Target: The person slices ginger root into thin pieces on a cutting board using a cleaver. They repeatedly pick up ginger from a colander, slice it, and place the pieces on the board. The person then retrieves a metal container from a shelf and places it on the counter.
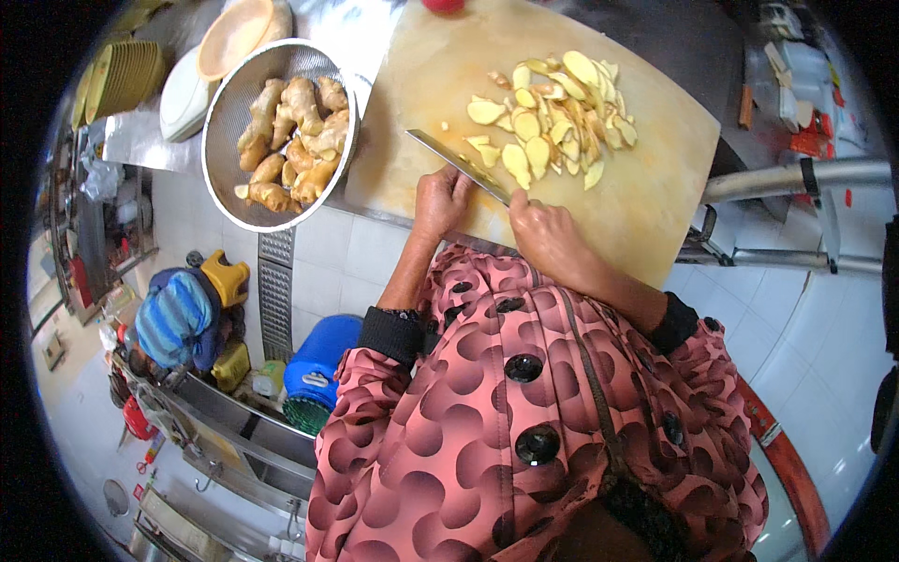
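Observation:
My right hand (546, 228) is closed round the handle end of a knife with a broad metal blade (460, 165). The blade slants up and left over a worn, pale cutting board (632, 232). Against the near side of the blade, my left hand (444, 200) has its fingers bent; whether they hold a piece of ginger is hidden. Beyond the knife lies a loose heap of sliced ginger (527, 126), with small scraps close to the blade. Left of the board, a round metal mesh strainer (228, 133) holds several whole ginger roots (302, 105).
An orange-pink oval basket (235, 35) and a white container (184, 98) stand behind the strainer. A red object (444, 4) touches the board's far edge. Metal tubing (758, 183) is at right. A blue barrel (326, 365) and a person in blue (179, 316) are lower left.

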`<state>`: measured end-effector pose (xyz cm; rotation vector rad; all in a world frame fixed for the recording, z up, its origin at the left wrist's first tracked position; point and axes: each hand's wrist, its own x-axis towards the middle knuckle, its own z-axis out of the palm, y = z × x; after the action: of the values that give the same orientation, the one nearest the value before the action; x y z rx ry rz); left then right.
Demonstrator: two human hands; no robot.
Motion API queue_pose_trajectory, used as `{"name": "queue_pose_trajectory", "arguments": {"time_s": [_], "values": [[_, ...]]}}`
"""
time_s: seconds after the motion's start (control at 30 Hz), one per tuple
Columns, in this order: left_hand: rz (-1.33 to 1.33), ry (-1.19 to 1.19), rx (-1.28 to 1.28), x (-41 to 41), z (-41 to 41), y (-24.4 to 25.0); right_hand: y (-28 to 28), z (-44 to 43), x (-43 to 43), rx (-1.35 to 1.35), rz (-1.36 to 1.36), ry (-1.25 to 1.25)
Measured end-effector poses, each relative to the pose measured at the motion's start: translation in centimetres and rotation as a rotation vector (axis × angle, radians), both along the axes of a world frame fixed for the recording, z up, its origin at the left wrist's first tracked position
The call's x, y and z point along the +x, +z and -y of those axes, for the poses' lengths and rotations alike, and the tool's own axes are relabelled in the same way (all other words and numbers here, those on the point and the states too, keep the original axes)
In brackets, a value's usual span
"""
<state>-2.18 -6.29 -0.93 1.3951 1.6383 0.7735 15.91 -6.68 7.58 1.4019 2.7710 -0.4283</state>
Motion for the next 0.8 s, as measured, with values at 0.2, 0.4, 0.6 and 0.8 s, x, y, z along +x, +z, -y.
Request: {"name": "queue_pose_trajectory", "arguments": {"time_s": [0.2,0.4,0.6,0.8], "values": [[0.062,0.009,0.059,-0.2,-0.8,-0.7,-1.4,-1.6,-0.5,-0.052,-0.163,-0.056],[0.051,0.025,0.018,-0.5,-0.3,-1.8,-4.5,-4.0,2.4,-0.26,-0.454,-0.291],[0.183,0.038,-0.072,0.1,0.4,0.2,-2.0,-1.8,4.6,-0.205,-0.469,-0.332],[0.193,0.065,-0.067,-0.2,1.1,-0.6,-0.4,0.3,3.7,-0.143,-0.345,-0.135]]}}
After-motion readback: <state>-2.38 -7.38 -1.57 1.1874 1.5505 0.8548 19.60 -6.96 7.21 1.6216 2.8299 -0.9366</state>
